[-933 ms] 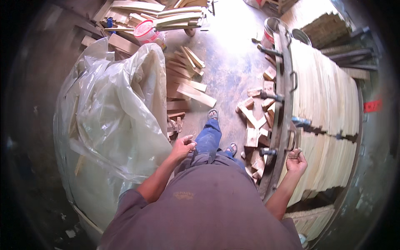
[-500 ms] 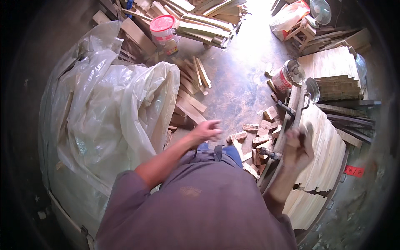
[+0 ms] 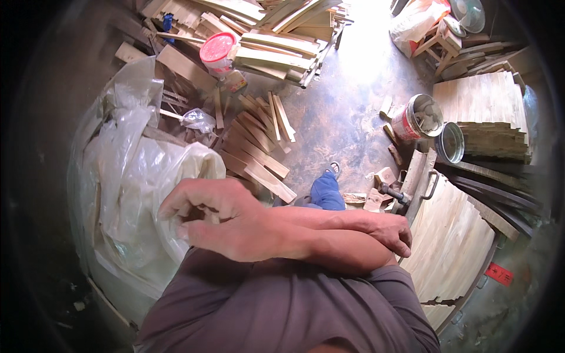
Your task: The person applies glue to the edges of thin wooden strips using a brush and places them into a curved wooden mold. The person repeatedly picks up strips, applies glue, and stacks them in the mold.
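Note:
My forearms cross in front of my dark shirt. My right hand reaches across to the left side, with its fingers curled loosely toward the thumb; no object shows in the hollow. Beneath it lies crumpled clear plastic sheeting. My left hand has passed behind the right forearm to the right side. Its fingers are bent down over the outside of my right arm near the elbow, partly out of sight. Beside it stands a stack of pale wooden boards, with a metal clamp at the stack's near edge.
Loose wooden slats lie on the floor ahead. A red-lidded bucket stands by a pile of sticks. Right of the floor are an open bucket, a metal tin, wood offcuts and a second board stack.
My right hand has swung from beside the boards across to the left. The left hand has gone right, behind the right forearm, onto my right arm. One foot now shows ahead.

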Motion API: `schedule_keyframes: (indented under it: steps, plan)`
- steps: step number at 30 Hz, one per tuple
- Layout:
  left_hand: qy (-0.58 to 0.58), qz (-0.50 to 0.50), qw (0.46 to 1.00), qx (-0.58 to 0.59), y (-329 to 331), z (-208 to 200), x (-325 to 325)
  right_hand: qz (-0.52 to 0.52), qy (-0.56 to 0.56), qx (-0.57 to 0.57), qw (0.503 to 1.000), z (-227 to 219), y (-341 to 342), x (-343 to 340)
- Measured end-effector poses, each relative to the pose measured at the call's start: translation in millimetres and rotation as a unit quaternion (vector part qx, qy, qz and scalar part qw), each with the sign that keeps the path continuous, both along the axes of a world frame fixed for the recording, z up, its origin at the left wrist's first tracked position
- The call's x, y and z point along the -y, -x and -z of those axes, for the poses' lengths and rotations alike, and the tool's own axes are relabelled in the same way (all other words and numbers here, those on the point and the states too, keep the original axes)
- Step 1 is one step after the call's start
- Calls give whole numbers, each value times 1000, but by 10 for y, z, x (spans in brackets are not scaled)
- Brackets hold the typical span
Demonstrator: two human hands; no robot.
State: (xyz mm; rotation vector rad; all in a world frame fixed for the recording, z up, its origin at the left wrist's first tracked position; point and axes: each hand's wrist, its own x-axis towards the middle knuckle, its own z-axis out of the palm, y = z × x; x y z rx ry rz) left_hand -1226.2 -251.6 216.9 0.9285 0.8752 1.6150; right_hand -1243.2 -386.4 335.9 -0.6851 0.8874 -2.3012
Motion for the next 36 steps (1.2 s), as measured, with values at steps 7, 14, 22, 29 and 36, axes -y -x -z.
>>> schedule_keyframes:
  steps: [7, 14, 22, 29, 36]
  plan:
    - [-17, 4, 1000, -20, 843, -142, -590, 11, -4, 2, 1000, 48, 877, -710]
    - [-15, -21, 999, -48, 1269, -332, -837, 12, -60, 18, 998, -1, 1324, -1042]
    - [-30, -38, 997, -64, 2060, -307, -823, 57, -90, -88, 990, 47, 2068, -1041]
    - [-45, -85, 991, -90, 3193, -163, -586, 32, -130, -101, 986, 183, 3007, -563]
    - [-44, -132, 985, -106, 4550, -98, -109, -30, -183, -100, 977, 224, 4249, -79]
